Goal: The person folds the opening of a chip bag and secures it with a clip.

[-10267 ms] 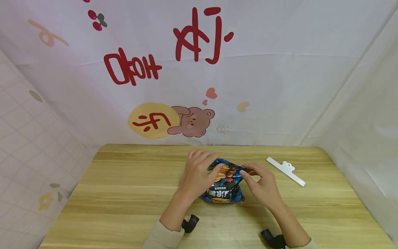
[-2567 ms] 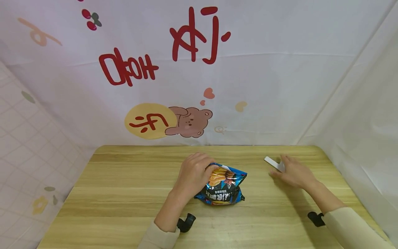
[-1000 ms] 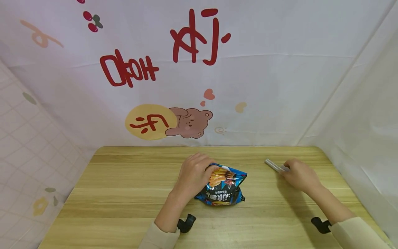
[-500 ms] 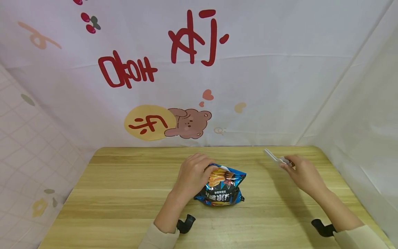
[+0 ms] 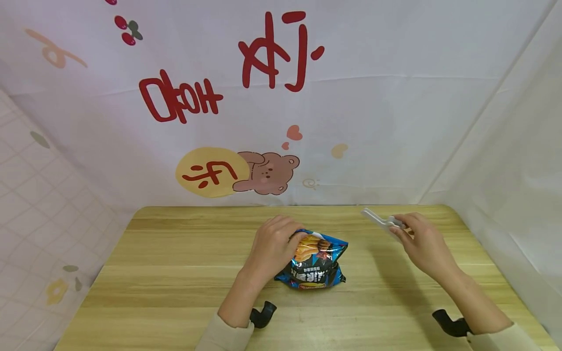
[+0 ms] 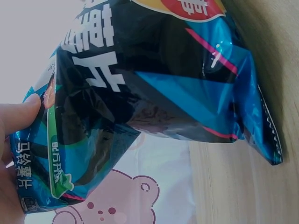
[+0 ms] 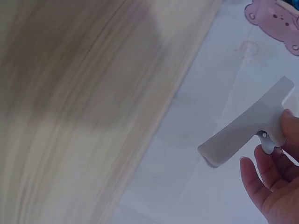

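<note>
A blue and black bag of potato chips (image 5: pixel 313 263) stands on the table, its top edge slanting to the right. My left hand (image 5: pixel 274 243) grips its upper left side; the left wrist view shows the thumb pressed on the folded edge of the chip bag (image 6: pixel 173 79). To the right, my right hand (image 5: pixel 423 243) pinches a white bag clip (image 5: pixel 377 219) by its handle, above the table. In the right wrist view the clip's long bar (image 7: pixel 247 126) points away from the fingers, with thumb and fingertips on its handle.
The wooden table (image 5: pixel 175 273) reaches back to a white cloth wall (image 5: pixel 395 136) printed with a bear. Black curved pieces (image 5: pixel 263 314) sit at both wrists. More white cloth (image 5: pixel 522 195) stands along the right side.
Over the last second my right hand has lifted the bag clip off the table and brought it slightly left. My left hand stays on the chip bag; ten seconds ago both hands were on it.
</note>
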The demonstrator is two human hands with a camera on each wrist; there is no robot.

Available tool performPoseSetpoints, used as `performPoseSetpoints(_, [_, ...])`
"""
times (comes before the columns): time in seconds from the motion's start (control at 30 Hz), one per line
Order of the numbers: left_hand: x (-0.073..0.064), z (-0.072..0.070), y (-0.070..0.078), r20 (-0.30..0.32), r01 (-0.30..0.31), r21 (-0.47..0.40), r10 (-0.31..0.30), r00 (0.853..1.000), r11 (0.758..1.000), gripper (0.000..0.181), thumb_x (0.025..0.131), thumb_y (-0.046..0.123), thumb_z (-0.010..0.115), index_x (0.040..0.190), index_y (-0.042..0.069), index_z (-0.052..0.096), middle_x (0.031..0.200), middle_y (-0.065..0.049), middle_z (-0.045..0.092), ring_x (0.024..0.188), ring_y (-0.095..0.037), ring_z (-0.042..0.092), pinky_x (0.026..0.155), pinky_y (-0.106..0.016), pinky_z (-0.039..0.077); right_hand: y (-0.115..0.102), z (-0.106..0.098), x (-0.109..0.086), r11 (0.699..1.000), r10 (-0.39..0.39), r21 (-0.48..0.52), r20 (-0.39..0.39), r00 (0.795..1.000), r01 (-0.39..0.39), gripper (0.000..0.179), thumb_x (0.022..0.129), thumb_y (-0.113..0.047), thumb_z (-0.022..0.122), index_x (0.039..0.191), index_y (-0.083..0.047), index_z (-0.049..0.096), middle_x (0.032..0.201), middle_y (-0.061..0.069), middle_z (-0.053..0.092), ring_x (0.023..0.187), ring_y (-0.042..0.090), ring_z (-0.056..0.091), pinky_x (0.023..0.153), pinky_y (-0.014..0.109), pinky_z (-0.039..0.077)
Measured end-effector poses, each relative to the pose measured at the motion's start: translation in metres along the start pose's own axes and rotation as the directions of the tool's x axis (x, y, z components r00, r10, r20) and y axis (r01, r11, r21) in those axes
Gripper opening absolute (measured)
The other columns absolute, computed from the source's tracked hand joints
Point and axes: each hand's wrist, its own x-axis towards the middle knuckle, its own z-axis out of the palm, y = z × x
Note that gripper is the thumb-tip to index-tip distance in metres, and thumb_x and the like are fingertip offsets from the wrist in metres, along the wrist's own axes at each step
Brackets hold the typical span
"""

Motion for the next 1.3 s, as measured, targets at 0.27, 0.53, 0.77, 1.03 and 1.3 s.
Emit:
performPoseSetpoints(0.27, [0.0,-0.001,0.0,0.007,0.001,-0.002,-0.001,1.0,1.0,0.008,0.091,0.009,0.083,0.099,0.01,0.08,0.095,0.002,0.077,0.09,-0.016,0.07,0.081,-0.032,0.058,-0.016,0.002,0.006,0.999,-0.036,0.024,-0.029,0.999,0.037,0.031,0.087,0.007,0.08,0.117,0.006,0.071,0.104,0.012,0.07,0.088,0.025,0.068,0.076,0.013,0.053])
performPoseSetpoints(0.53, [0.001,-0.001,0.0,0.007,0.002,0.001,-0.002,1.0,1.0,0.009,0.09,0.008,0.083,0.098,0.01,0.081,0.094,0.001,0.076,0.09,-0.017,0.07,0.08,-0.032,0.058,-0.026,0.005,0.007,0.992,-0.113,0.056,-0.051,0.992,0.116,0.035,0.079,0.01,0.084,0.112,0.003,0.074,0.096,0.004,0.069,0.081,0.016,0.066,0.066,0.015,0.05])
performPoseSetpoints(0.77, [0.0,-0.001,0.0,0.005,0.002,0.005,-0.002,1.0,1.0,0.009,0.09,0.007,0.083,0.098,0.01,0.08,0.093,0.001,0.076,0.089,-0.017,0.069,0.08,-0.032,0.058,-0.034,0.009,0.009,0.973,-0.202,0.101,-0.042,0.978,0.206,0.039,0.073,0.012,0.085,0.108,0.0,0.073,0.095,0.0,0.067,0.085,0.019,0.065,0.072,0.017,0.05])
performPoseSetpoints(1.03, [0.0,-0.002,0.001,0.004,-0.009,0.003,0.008,1.0,1.0,0.006,0.092,0.011,0.082,0.098,0.011,0.08,0.094,0.002,0.076,0.09,-0.016,0.069,0.082,-0.032,0.058,-0.038,0.013,0.013,0.942,-0.299,0.142,-0.05,0.953,0.303,0.019,0.09,-0.01,0.081,0.106,-0.002,0.073,0.094,-0.003,0.065,0.083,0.012,0.057,0.072,0.02,0.047])
performPoseSetpoints(1.3, [0.0,-0.002,0.001,0.01,-0.003,0.006,0.003,1.0,1.0,0.005,0.093,0.012,0.081,0.098,0.011,0.08,0.094,0.003,0.076,0.091,-0.016,0.069,0.083,-0.032,0.058,-0.044,0.016,0.017,0.908,-0.378,0.171,-0.066,0.924,0.383,0.043,0.106,-0.045,0.054,0.099,-0.008,0.074,0.09,-0.007,0.063,0.078,0.005,0.052,0.066,0.018,0.045])
